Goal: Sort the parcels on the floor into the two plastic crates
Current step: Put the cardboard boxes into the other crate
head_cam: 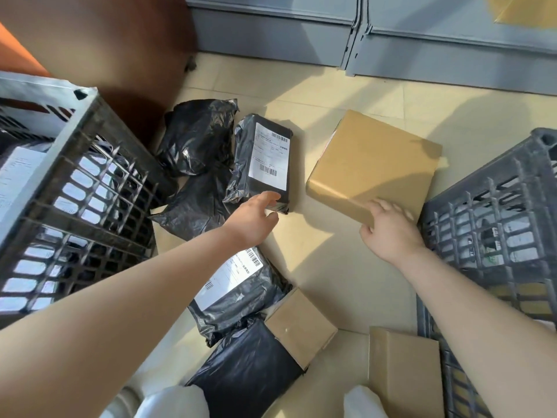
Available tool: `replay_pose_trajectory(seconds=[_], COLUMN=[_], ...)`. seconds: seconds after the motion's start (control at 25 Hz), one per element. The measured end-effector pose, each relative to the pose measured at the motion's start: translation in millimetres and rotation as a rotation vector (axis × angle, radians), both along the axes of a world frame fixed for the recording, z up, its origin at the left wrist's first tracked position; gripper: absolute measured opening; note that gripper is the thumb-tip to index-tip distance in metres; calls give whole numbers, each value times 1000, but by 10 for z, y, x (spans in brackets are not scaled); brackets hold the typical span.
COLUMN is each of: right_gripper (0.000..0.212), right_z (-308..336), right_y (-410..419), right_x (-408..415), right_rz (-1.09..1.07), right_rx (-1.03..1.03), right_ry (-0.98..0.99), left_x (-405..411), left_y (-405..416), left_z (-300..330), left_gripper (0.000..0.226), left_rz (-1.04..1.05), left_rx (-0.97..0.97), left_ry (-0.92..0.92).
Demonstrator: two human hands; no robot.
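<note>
Two crates stand on the tiled floor (316, 254): the left crate (75, 188) already holds labelled parcels, and the right crate (494, 212) shows items through its lattice wall.

Between them lie eight parcels. Five are black bags: a crumpled bag (197, 137) near the brown cabinet (120, 55), a flat bag (196, 209) beside the left crate, a labelled bag (265, 158) in the middle, a second labelled bag (241, 291) under the left forearm, and a plain bag (247, 372) at the near edge. Three are cardboard: a big box (370, 164), a small box (298, 327) touching the plain bag, and a third box (404, 369) against the right crate.

The left hand (253, 221) is spread, fingertips touching the near end of the middle labelled bag, holding nothing. The right hand (388, 227) grips the big box's near corner, fingers on top, thumb at the edge.
</note>
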State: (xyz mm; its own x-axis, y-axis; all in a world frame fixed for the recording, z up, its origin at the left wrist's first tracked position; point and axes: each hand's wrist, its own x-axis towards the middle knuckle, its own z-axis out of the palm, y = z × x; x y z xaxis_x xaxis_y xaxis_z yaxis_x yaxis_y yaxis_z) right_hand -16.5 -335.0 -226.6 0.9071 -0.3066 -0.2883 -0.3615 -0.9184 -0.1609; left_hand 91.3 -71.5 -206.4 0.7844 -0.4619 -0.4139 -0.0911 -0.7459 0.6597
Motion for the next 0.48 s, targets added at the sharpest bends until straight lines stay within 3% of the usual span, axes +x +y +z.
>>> replay_pose_trajectory(seconds=[0.08, 0.16, 0.28, 0.36, 0.48], right_gripper=[34, 14, 7, 17, 48], right_z=[-43, -98, -142, -188, -201], right_y=[106, 195, 279, 279, 188], right_x=[-212, -421, -594, -659, -759], right_rz=[112, 166, 71, -71, -478], right_rx=[-25, 75, 294, 290, 306], right_ry=[-158, -270, -325, -363, -369], left_x=[-35, -104, -205, -253, -318], left_y=[-16, -40, -63, -80, -130], left_z=[-32, -62, -133, -184, -243], left_gripper=[49, 50, 56, 63, 69], left_rz=[8, 18, 38, 58, 88], left_rx=[4, 9, 5, 0, 13], left_ry=[44, 82, 173, 249, 338])
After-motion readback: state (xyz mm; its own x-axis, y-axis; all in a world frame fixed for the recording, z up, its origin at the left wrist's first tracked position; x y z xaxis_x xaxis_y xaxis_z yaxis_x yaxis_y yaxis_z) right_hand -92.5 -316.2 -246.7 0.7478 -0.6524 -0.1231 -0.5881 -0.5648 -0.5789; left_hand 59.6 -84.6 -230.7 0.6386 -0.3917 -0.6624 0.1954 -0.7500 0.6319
